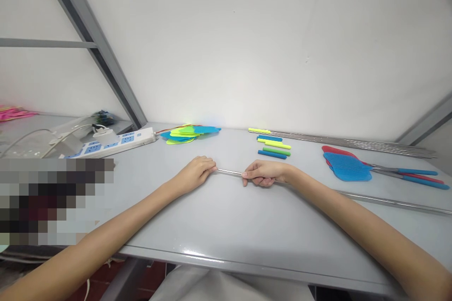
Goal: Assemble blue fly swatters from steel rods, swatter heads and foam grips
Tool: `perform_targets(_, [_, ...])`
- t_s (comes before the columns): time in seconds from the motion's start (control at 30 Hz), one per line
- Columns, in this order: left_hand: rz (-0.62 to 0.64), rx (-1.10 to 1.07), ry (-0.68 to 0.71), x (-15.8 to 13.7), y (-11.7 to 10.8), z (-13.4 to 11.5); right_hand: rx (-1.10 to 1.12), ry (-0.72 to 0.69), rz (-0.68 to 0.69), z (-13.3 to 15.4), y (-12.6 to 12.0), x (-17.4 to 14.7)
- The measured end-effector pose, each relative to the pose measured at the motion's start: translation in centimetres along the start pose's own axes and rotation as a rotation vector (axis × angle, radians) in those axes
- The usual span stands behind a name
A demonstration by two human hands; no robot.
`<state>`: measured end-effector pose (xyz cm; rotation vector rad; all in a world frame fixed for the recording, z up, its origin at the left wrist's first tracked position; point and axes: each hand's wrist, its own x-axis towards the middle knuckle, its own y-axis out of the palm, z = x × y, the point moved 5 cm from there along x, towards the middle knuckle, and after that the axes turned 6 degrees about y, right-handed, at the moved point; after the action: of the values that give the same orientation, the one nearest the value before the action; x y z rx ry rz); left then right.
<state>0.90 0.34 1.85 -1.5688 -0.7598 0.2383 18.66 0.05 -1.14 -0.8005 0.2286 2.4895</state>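
A thin shiny metal rod (229, 172) spans the gap between my two hands, just over the grey table. Its left end disappears under the curled fingers of my left hand (197, 171), so what is at that tip is hidden. My right hand (261, 172) pinches the rod between thumb and fingers a short way along. Past my right wrist, a metal length (388, 201) stretches to the right edge, partly behind my forearm. Beyond my right hand lie several coloured plastic handle tubes, among them a green tube (278, 151) and a blue tube (271, 154).
Yellow and blue fly swatter heads (192, 134) are piled at the back left, beside a white power strip (116, 143) with cables. A bundle of metal rods (353, 142) runs along the back wall. Fly swatters with handles (348, 167) lie at the right.
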Motion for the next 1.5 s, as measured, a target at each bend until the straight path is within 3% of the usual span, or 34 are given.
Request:
perform_targets(0.97, [-0.006, 0.001, -0.038, 0.2, 0.5, -0.6, -0.015, 0.008, -0.003, 0.1, 0.1, 0.0])
perform_targets(1.27, [0.035, -0.176, -0.126, -0.1, -0.5, 0.4, -0.011, -0.014, -0.042, 0.5, 0.4, 0.0])
perform_targets(1.5, [0.029, -0.162, -0.195, -0.7, -1.3, 2.0, -0.001, -0.031, -0.056, 0.5, 0.3, 0.0])
